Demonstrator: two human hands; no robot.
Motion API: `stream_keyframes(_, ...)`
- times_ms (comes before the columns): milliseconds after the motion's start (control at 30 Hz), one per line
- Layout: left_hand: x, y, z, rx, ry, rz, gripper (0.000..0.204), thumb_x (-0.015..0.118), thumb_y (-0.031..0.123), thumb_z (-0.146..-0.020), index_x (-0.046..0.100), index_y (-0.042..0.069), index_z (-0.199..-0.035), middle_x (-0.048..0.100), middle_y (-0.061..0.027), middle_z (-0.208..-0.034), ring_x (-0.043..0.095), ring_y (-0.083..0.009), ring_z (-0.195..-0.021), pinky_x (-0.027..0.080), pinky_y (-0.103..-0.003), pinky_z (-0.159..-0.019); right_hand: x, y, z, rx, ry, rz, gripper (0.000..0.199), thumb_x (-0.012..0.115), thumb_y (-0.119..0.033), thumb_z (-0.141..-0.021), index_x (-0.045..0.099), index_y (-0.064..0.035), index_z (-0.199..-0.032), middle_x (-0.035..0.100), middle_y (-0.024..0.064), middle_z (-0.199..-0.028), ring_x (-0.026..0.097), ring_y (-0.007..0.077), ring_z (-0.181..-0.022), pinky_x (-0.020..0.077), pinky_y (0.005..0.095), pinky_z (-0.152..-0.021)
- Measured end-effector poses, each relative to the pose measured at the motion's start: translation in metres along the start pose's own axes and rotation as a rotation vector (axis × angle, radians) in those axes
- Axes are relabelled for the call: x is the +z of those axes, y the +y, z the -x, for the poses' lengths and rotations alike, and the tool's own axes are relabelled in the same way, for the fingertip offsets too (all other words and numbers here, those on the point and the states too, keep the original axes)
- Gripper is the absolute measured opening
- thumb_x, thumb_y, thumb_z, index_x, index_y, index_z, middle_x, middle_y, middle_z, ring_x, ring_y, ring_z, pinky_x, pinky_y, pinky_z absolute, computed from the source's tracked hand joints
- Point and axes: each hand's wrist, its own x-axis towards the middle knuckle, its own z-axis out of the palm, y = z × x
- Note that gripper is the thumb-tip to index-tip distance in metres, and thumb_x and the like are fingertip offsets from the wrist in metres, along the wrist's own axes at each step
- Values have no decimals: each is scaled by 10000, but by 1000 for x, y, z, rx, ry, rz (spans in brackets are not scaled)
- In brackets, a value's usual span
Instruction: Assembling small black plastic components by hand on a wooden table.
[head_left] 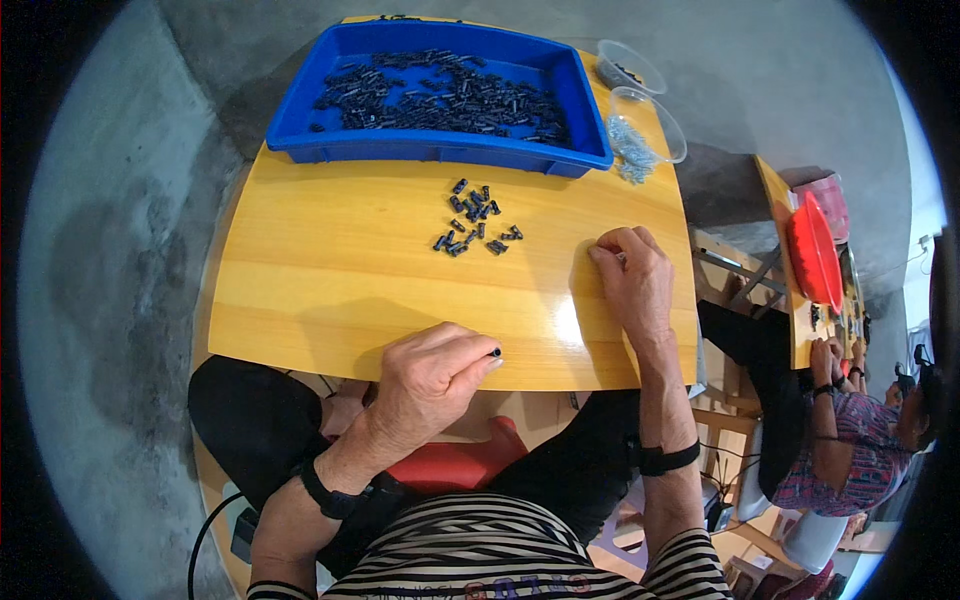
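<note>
Over the near edge of the yellow wooden table (330, 270), my left hand (425, 370) is closed in a pinch around a small black tube-shaped part (496, 352), whose round end shows at the fingertips. My right hand (637, 275) is at the table's right side, thumb and fingers pressed together. A tiny pale spot shows between those fingertips, too small to name. Farther off, in the middle of the tabletop, lies a loose group of small black parts (475, 207), apart from both hands.
A blue tray (430, 150) at the far side holds many small black parts. Right of it stand a clear bowl (678, 140) with small pale-blue pieces and another clear bowl (650, 75) with dark pieces. At far right, a person (850, 440) sits by another table with a red basin (818, 250).
</note>
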Motion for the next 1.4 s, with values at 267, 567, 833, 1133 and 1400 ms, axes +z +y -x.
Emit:
stream_keyframes(267, 0, 0, 0, 1, -1, 21, 136, 741, 16, -745, 671, 4, -861, 668, -130, -785, 666, -251, -688, 526, -318, -597, 7, 6, -8, -93, 9, 234, 39, 612, -94, -823, 606, -56, -817, 614, 120, -784, 634, 330, -730, 509, 429, -640)
stream_keyframes(567, -1, -3, 0, 16, -8, 11, 127, 731, 44, -765, 670, 12, -871, 665, -107, -776, 666, -240, -693, 536, -325, -600, 12, 0, -11, -144, 9, 219, 40, 587, -27, -845, 620, -46, -859, 640, 129, -853, 651, 331, -760, 526, 401, -655)
stream_keyframes(833, -2, -1, 0, -51, 19, 79, 124, 727, 26, -774, 665, -7, -876, 663, -131, -787, 660, -249, -696, 518, -316, -609, 7, -12, -9, -174, 92, -177, 148, 571, 17, -841, 621, -51, -963, 625, 147, -862, 633, 291, -760, 496, 392, -669)
stream_keyframes(1133, -3, -3, -1, -75, 53, 127, 144, 736, 33, -772, 674, 4, -898, 632, -108, -729, 620, -214, -626, 484, -304, -560, 7, -74, 58, 443, -522, -1214, 101, 555, -132, -962, 615, -70, -1014, 478, -84, -709, 369, 19, -601, 295, 178, -531)
stream_keyframes(1400, -1, -4, 1, -109, 101, 93, 131, 744, 27, -752, 687, 8, -868, 604, -95, -677, 579, -195, -564, 448, -308, -515, 15, -95, 69, 318, -441, -955, 61, 543, -41, -954, 588, -25, -992, 525, -43, -782, 447, 46, -682, 385, 190, -599)
